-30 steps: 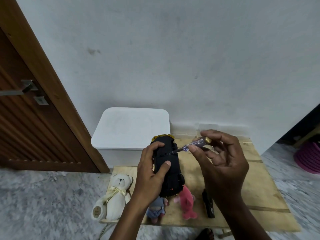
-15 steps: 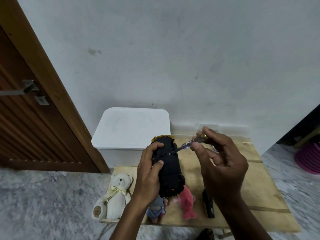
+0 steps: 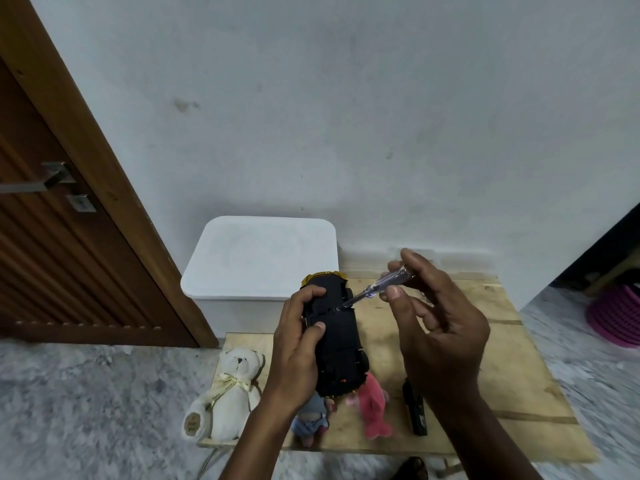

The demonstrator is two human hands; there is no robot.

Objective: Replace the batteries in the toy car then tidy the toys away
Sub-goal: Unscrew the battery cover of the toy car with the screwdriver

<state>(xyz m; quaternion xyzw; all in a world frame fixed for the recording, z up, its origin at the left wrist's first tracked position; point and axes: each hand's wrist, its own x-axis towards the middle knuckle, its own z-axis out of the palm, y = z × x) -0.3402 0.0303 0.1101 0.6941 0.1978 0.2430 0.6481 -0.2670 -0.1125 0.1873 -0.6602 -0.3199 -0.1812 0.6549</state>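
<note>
Toy car (image 3: 337, 337): black with gold trim at its far end, turned underside up and held above the left part of the counter (image 3: 512, 358), in front of the white lidded box (image 3: 263, 261).
Left hand (image 3: 298, 351): grip closed round the car's left flank, thumb and a fingertip pressed on the underside.
Right hand (image 3: 443, 327): grip pinching the clear handle of the screwdriver (image 3: 375, 289) between thumb and fingers.
Screwdriver: slanted down to the left, its tip meeting the car's underside near the far end.
Counter: low board of pale plywood standing against the wall.
White teddy bear (image 3: 232, 389): seated at the counter's near left corner, a ribbon at its neck.
Blue-grey plush toy (image 3: 311, 417): on the near edge, partly hidden under the left wrist.
Pink plush toy (image 3: 372, 407): just right of the blue-grey one, below the car's near end.
Small black object (image 3: 414, 408): lying right of the pink toy; what it is cannot be told.
Wooden door (image 3: 52, 237): far left, beside the box.
Pink basket (image 3: 620, 320): on the floor at the right edge.
</note>
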